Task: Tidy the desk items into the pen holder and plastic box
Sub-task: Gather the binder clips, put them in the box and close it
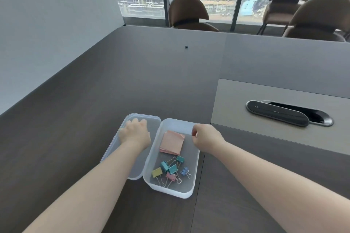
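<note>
A clear plastic box [191, 176] lies open on the dark desk. Inside it sit a stack of pink sticky notes [172, 143] and several coloured binder clips [170, 169]. Its hinged lid [132, 166] lies flat to the left. My left hand [135, 132] rests on the far part of the lid, fingers curled over its far edge. My right hand [205, 137] pinches the box's far right rim with closed fingers. No pen holder is in view.
A grey inset panel with a black oval cable port [287, 112] lies to the right. A small black dot [186, 47] sits farther back on the desk. Brown chairs [189, 13] stand beyond the far edge, a wall to the left.
</note>
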Action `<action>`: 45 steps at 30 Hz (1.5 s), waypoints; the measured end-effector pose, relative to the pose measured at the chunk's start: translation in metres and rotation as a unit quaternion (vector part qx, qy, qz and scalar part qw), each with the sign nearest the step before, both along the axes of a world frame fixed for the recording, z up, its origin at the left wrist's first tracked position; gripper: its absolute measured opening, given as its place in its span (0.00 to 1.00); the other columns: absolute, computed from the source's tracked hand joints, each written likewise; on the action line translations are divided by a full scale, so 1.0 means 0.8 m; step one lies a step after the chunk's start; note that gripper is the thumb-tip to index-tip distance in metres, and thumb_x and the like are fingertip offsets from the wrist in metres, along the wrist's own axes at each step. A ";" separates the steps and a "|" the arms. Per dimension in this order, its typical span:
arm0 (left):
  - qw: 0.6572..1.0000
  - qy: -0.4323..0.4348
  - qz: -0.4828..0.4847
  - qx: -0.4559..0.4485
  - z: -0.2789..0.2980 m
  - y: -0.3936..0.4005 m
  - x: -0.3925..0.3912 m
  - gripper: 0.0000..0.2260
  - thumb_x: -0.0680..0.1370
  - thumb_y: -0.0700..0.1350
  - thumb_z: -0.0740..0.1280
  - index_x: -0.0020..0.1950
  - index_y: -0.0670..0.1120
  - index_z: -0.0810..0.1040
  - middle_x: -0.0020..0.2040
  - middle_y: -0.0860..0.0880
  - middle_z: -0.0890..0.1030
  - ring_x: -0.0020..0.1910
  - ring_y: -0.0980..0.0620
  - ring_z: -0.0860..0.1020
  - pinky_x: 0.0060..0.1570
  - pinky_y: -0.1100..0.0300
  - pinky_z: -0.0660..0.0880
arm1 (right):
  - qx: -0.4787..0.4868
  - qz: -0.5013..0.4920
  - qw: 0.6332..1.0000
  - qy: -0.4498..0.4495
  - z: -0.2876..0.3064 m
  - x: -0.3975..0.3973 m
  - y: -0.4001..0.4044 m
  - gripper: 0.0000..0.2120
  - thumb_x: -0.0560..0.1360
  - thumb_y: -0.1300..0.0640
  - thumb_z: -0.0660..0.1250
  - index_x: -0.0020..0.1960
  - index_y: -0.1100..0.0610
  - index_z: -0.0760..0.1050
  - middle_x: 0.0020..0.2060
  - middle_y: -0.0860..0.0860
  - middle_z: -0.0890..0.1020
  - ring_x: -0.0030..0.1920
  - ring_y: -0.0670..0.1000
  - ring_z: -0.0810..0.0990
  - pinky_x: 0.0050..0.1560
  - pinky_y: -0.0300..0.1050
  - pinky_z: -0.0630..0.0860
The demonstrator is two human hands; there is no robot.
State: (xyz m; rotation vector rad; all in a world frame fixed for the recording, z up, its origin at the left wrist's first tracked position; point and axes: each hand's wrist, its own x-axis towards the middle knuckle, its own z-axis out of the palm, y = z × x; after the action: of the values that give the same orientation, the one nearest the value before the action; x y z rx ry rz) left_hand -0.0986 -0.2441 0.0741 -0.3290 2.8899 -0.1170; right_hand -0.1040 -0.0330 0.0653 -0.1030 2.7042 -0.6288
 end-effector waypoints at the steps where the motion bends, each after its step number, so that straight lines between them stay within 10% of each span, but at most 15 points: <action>1: 1.000 0.003 0.016 -0.011 -0.004 -0.009 -0.001 0.18 0.78 0.54 0.58 0.65 0.47 0.68 0.65 0.46 0.71 0.65 0.44 0.70 0.58 0.50 0.70 | 0.000 -0.011 1.000 0.002 -0.003 -0.001 0.004 0.13 0.75 0.60 0.57 0.57 0.56 0.74 0.57 0.54 0.78 0.56 0.58 0.77 0.50 0.47 0.74; 10: 0.938 -0.040 0.298 0.171 -0.052 -0.095 -0.020 0.26 0.79 0.58 0.49 0.72 0.43 0.61 0.69 0.41 0.71 0.67 0.38 0.70 0.65 0.46 0.67 | -0.098 -0.123 0.987 -0.029 -0.039 0.002 0.011 0.18 0.79 0.53 0.54 0.68 0.57 0.64 0.55 0.58 0.77 0.47 0.60 0.79 0.51 0.59 0.80; 16: 0.943 0.022 0.288 0.166 -0.031 -0.114 -0.031 0.25 0.80 0.57 0.49 0.61 0.42 0.75 0.60 0.41 0.78 0.59 0.38 0.75 0.58 0.47 0.71 | -0.109 -0.163 0.979 -0.052 -0.035 -0.008 0.012 0.15 0.79 0.59 0.52 0.58 0.67 0.70 0.52 0.63 0.79 0.51 0.65 0.80 0.51 0.62 0.80; 21: 0.949 0.101 0.232 0.187 0.027 -0.104 -0.035 0.22 0.77 0.59 0.56 0.31 0.45 0.70 0.33 0.46 0.73 0.36 0.44 0.72 0.36 0.58 0.66 | -0.129 -0.160 0.973 -0.107 -0.024 -0.010 0.022 0.13 0.76 0.64 0.57 0.57 0.67 0.73 0.44 0.59 0.78 0.40 0.58 0.79 0.47 0.54 0.83; 27: 0.887 0.021 0.165 0.430 0.106 -0.029 -0.031 0.13 0.73 0.53 0.69 0.38 0.46 0.71 0.36 0.45 0.73 0.34 0.46 0.71 0.32 0.60 0.68 | -0.207 -0.171 0.949 -0.162 -0.017 0.004 0.039 0.18 0.77 0.66 0.54 0.65 0.64 0.71 0.49 0.56 0.75 0.44 0.56 0.77 0.50 0.53 0.83; 40: 0.970 -0.144 -0.081 0.178 0.029 0.160 -0.021 0.06 0.72 0.44 0.59 0.35 0.48 0.70 0.29 0.51 0.77 0.33 0.48 0.80 0.48 0.55 0.79 | -0.216 -0.170 0.946 -0.169 -0.027 0.023 0.075 0.23 0.76 0.67 0.51 0.69 0.60 0.68 0.62 0.58 0.76 0.57 0.61 0.80 0.57 0.57 0.80; 45: 0.973 -0.175 -0.111 0.103 -0.019 0.189 -0.019 0.07 0.72 0.39 0.59 0.35 0.47 0.68 0.31 0.50 0.74 0.38 0.46 0.77 0.31 0.62 0.69 | -0.195 -0.176 0.949 -0.173 -0.030 0.023 0.106 0.23 0.76 0.68 0.51 0.68 0.60 0.69 0.63 0.56 0.76 0.56 0.61 0.81 0.58 0.56 0.79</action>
State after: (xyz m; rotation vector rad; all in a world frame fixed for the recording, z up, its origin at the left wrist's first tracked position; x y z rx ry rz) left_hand -0.1140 -0.0925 0.0592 0.0517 2.5484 0.0801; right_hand -0.0855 0.0521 0.0410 0.3664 2.2405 -1.1621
